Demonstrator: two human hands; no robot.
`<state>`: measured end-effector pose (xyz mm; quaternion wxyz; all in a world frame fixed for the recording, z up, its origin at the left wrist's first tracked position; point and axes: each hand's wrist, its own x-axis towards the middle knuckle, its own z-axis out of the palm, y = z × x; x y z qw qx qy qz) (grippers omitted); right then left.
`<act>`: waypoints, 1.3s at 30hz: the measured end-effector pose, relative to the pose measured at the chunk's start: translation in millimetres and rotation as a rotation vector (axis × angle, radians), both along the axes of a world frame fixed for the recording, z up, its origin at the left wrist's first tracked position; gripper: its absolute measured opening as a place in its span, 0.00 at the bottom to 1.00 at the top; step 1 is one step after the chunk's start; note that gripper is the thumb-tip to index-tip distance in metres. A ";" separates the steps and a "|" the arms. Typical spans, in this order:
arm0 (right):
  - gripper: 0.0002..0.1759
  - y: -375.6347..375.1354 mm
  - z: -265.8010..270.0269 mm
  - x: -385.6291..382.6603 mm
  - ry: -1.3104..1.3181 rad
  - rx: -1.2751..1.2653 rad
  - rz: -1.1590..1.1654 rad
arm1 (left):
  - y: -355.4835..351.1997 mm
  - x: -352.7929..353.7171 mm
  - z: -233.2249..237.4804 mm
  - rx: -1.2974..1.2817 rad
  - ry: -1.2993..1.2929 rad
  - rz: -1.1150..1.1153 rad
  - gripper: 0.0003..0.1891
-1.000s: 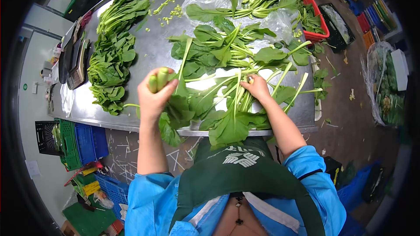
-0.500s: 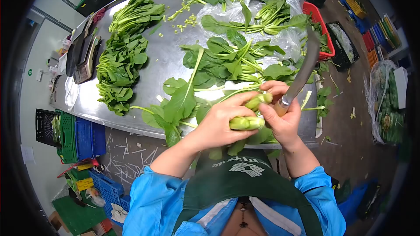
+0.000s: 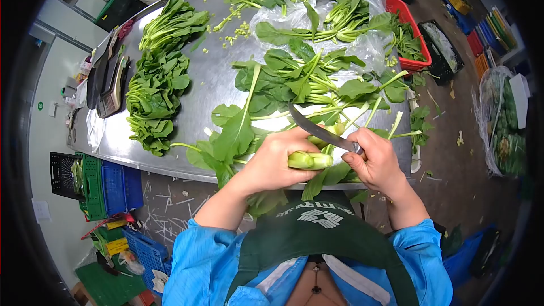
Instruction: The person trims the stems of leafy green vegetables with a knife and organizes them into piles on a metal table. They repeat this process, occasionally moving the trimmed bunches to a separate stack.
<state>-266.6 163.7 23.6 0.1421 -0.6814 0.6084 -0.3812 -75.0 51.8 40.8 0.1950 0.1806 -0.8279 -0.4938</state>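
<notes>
My left hand (image 3: 276, 158) is wrapped round a few thick green stalks (image 3: 310, 161), their cut ends pointing right and their leaves hanging below. My right hand (image 3: 374, 158) grips a curved knife (image 3: 322, 132) by its handle, which is mostly hidden in the fingers. The blade slants up and left, just above the stalks and close to the fingers of my left hand. Loose leafy greens (image 3: 235, 136) lie beside my left hand, and more greens (image 3: 300, 79) are spread beyond both hands on the metal table (image 3: 212, 79).
Bunched greens (image 3: 157, 90) form a row on the table's left, beside a scale (image 3: 110, 93). Clear plastic bags (image 3: 289, 20) lie among greens at the far side. A red basket (image 3: 426, 59) stands at the right; blue crates (image 3: 120, 187) are below left.
The knife has swung from pointing up and right to pointing left over the stalks. My right hand has moved slightly away from my left. The purple-gloved hand at the top is gone from view.
</notes>
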 end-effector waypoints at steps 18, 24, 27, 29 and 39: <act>0.15 8.6 0.2 2.3 -0.022 0.059 0.027 | 4.3 7.6 0.3 0.080 -0.044 -0.017 0.11; 0.14 15.6 -40.2 -15.6 -0.700 0.115 -0.138 | -26.1 22.4 -29.8 0.225 0.032 -0.241 0.15; 0.20 -6.5 -2.5 6.1 -0.843 0.221 0.129 | -29.1 -0.1 -26.8 0.404 0.029 -0.357 0.12; 0.18 -20.0 2.8 5.4 -0.719 0.239 0.174 | -27.9 -7.6 -14.1 0.627 -0.031 -0.282 0.09; 0.13 -20.1 1.3 -43.5 -0.764 0.143 -0.329 | -54.8 -4.2 -2.4 0.318 0.047 0.308 0.22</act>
